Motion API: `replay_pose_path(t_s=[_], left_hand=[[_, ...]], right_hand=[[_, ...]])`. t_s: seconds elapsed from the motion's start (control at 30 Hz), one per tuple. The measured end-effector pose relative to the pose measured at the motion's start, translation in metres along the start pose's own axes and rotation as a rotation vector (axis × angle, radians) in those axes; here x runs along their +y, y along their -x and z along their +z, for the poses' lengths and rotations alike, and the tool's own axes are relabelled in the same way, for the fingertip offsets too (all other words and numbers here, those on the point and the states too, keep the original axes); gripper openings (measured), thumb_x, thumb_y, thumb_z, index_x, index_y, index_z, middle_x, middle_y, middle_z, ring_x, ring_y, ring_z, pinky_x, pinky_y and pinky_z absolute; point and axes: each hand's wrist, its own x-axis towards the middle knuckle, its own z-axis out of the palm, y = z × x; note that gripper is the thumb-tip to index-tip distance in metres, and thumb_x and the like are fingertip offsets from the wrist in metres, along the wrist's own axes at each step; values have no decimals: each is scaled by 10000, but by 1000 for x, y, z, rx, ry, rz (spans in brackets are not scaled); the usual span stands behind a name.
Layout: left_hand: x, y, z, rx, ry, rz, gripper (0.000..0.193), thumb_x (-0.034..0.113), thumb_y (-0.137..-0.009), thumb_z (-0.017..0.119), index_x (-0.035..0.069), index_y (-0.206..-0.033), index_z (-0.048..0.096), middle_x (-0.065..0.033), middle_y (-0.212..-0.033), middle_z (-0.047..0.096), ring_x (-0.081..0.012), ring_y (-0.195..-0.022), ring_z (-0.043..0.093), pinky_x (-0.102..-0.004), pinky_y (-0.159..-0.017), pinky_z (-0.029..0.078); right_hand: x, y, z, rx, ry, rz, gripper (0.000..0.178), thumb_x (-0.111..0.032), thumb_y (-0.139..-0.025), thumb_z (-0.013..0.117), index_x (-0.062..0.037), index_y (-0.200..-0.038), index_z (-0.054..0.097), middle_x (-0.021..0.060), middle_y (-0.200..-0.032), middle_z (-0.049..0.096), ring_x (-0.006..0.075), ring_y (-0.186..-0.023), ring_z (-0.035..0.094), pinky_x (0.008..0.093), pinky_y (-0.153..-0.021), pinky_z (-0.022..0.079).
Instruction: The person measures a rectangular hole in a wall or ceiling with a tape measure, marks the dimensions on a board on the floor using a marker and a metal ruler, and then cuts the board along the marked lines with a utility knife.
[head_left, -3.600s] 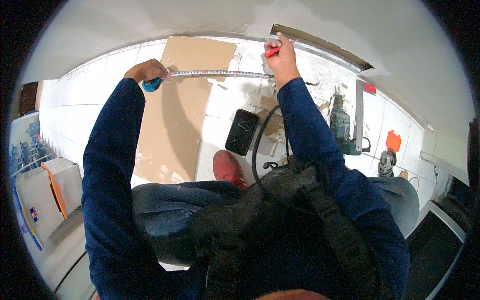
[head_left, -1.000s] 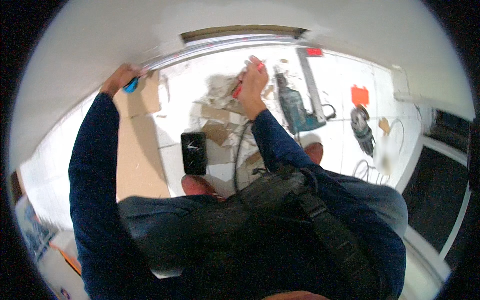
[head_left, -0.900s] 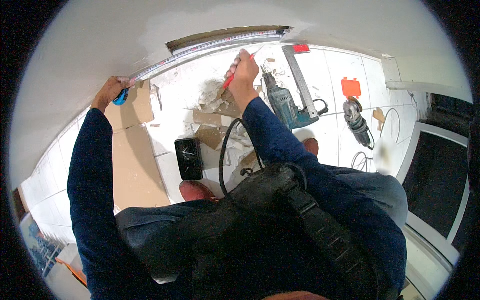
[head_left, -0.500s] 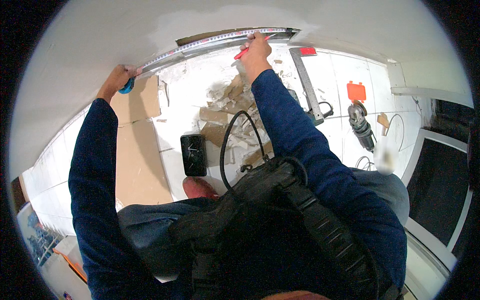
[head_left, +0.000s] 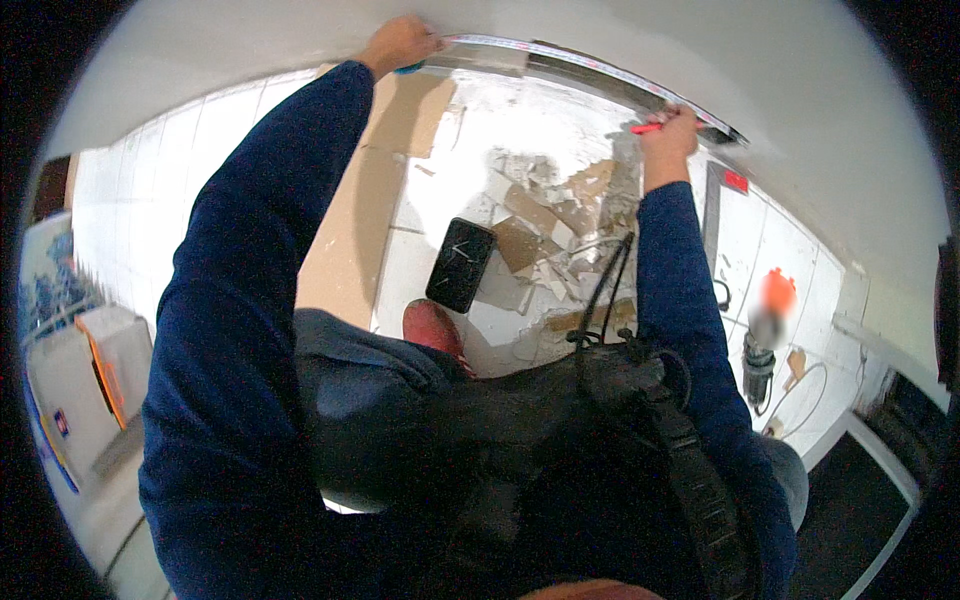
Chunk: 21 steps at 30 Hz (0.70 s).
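While the tape measure (head_left: 409,68) is stretching its pale blade (head_left: 560,52) along the wall slot (head_left: 620,88), the left hand (head_left: 402,42) is gripping the mostly hidden blue case, and the right hand (head_left: 670,148) is holding a red pen (head_left: 646,128) in curled fingers near the slot's right end; whether it is also pinching the blade, I cannot tell. Measuring this slot seems to be the present step, and the next move is probably calling for a straight, steady blade.
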Motion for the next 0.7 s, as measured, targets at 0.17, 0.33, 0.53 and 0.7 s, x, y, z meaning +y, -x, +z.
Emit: replay_pose_path(t_s=[0.17,0.33,0.53,0.7], left_hand=[[14,11,-18,-58,230,-230,355,364,-818,574,36,-786,704,-223,-784,652,-397,-742,634,-471,-682,499],[-2,5,-7,13,76,1,406,395,-817,575,10,-785,702,-238,-781,648,-405,-764,633,-469,-708,490],[4,7,-10,37,193,-100,403,388,-807,584,1,-774,691,-246,-775,642,-412,-766,632,-473,-709,490],[6,9,-9,115,238,-155,390,381,-782,611,-1,-751,686,-256,-717,626,-403,-724,638,-474,-689,491]], right_hand=[[-4,13,2,30,46,-13,107,-82,-829,534,-26,-743,505,64,-655,517,162,-480,446,331,-423,407],[-8,18,8,21,43,9,123,-89,-830,537,-38,-729,489,49,-654,520,155,-484,445,325,-427,394],[-10,14,5,-14,63,65,122,-105,-862,512,-101,-754,455,6,-651,509,131,-496,405,294,-491,354],[-12,12,6,-22,16,91,130,-104,-861,510,-100,-746,449,4,-647,505,132,-486,387,283,-479,343]])
